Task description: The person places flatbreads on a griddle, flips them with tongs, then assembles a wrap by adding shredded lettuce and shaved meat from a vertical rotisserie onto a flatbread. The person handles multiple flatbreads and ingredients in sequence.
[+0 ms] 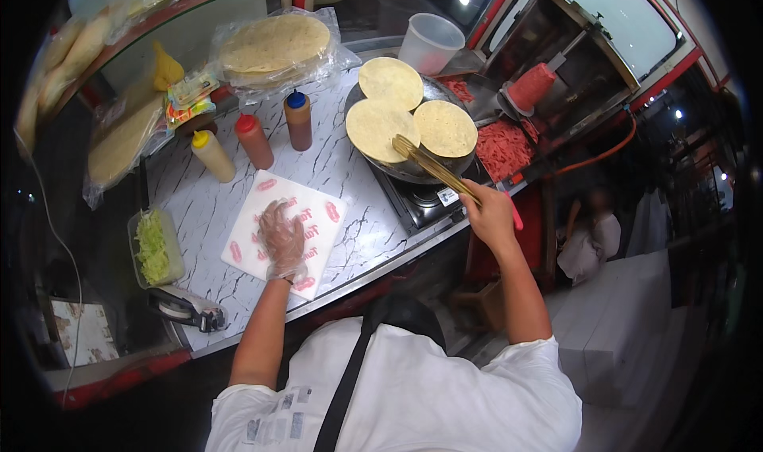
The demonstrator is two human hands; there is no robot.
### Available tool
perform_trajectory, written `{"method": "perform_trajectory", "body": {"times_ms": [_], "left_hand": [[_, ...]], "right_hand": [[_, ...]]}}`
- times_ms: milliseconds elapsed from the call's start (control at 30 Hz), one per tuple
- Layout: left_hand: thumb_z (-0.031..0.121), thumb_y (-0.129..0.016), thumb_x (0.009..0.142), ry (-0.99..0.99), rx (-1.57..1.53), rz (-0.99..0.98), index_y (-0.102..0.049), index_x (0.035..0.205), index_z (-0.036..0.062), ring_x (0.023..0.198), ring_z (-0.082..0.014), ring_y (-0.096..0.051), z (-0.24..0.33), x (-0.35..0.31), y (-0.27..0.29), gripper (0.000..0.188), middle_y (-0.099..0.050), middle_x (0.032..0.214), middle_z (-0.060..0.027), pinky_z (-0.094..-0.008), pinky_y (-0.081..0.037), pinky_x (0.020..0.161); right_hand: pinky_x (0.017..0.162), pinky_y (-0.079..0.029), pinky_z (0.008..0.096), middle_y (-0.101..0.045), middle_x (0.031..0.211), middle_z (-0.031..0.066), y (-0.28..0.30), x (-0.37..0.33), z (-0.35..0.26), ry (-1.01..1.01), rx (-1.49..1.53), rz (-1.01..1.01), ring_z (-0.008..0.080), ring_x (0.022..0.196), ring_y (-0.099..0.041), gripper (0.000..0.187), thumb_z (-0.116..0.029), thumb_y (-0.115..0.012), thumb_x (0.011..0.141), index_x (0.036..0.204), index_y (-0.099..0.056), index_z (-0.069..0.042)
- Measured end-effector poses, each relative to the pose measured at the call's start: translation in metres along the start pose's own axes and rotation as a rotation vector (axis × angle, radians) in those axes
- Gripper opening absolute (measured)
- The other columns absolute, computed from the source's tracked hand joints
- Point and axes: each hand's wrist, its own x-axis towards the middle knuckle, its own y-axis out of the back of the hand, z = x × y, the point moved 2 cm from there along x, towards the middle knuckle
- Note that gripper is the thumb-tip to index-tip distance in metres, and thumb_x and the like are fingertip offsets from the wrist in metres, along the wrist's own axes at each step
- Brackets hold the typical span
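My left hand (280, 235), in a clear plastic glove, lies flat with its fingers stretched on a stack of white printed wrapping paper (318, 191). In my bare right hand (486, 218) I grip a pair of metal tongs (433, 166). Their tips touch or hang just over the nearest-left flatbread (377, 129) on a dark round griddle (401, 171). Two more flatbreads share the griddle, one at the back (390, 84) and one at the right (446, 129). A pink handle (515, 211) shows beside my right hand; what it belongs to is hidden.
Yellow (213, 156), red (254, 142) and blue-capped (298, 121) squeeze bottles stand behind the paper. Shredded lettuce (152, 247) fills a tub at left. Bagged flatbreads (274, 45) and a plastic bucket (431, 44) sit behind. Shaved meat (505, 148) lies below a meat spit (531, 88). People sit at right.
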Motion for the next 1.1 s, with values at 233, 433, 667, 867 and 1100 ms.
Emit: {"method": "perform_trajectory", "body": {"times_ms": [233, 433, 667, 867, 1100], "left_hand": [[0.015, -0.07, 0.085, -0.019, -0.029, -0.026, -0.055, 0.134, 0.0091, 0.131, -0.0386, -0.046, 0.0, -0.001, 0.001, 0.052, -0.052, 0.14, -0.0159, -0.0517, -0.033, 0.114], [0.014, -0.07, 0.085, -0.025, -0.05, 0.002, -0.054, 0.134, 0.0077, 0.131, -0.0379, -0.046, 0.0, -0.001, 0.001, 0.052, -0.051, 0.139, -0.0169, -0.0517, -0.033, 0.114], [0.013, -0.07, 0.085, 0.007, -0.046, -0.01, -0.055, 0.132, 0.0049, 0.131, -0.0377, -0.045, 0.0, 0.0, 0.001, 0.05, -0.051, 0.139, -0.0166, -0.0508, -0.031, 0.116], [0.011, -0.07, 0.085, 0.036, -0.003, -0.006, -0.056, 0.131, 0.0043, 0.132, -0.0375, -0.046, -0.001, 0.001, -0.001, 0.049, -0.051, 0.139, -0.0162, -0.0504, -0.03, 0.117], [0.008, -0.069, 0.083, 0.035, 0.137, -0.004, -0.058, 0.129, 0.0038, 0.131, -0.0358, -0.048, 0.009, 0.002, 0.0, 0.048, -0.054, 0.136, -0.0151, -0.0494, -0.031, 0.117]], "right_hand": [[0.073, -0.053, 0.0461, -0.072, 0.09, 0.0191, 0.013, -0.017, -0.011, -0.086, -0.028, -0.039, 0.0382, 0.083, -0.07, 0.03, -0.024, -0.067, 0.091, 0.116, -0.073, -0.009], [0.073, -0.053, 0.0455, -0.072, 0.09, 0.0191, 0.02, -0.018, -0.011, -0.101, -0.04, -0.015, 0.0375, 0.084, -0.07, 0.029, -0.023, -0.068, 0.092, 0.115, -0.072, -0.006], [0.072, -0.054, 0.0429, -0.072, 0.092, 0.021, 0.028, -0.009, 0.021, -0.055, 0.042, 0.037, 0.0385, 0.083, -0.07, 0.028, -0.019, -0.07, 0.091, 0.115, -0.072, -0.005], [0.078, -0.055, 0.0395, -0.072, 0.096, 0.0226, 0.042, 0.0, 0.08, -0.139, -0.167, 0.049, 0.0362, 0.088, -0.072, 0.026, -0.016, -0.068, 0.092, 0.114, -0.073, -0.004], [0.067, -0.053, 0.0437, -0.067, 0.085, 0.0141, 0.045, 0.017, 0.137, 0.018, -0.171, 0.085, 0.0349, 0.077, -0.068, 0.032, -0.023, -0.068, 0.092, 0.121, -0.07, -0.01]]}}
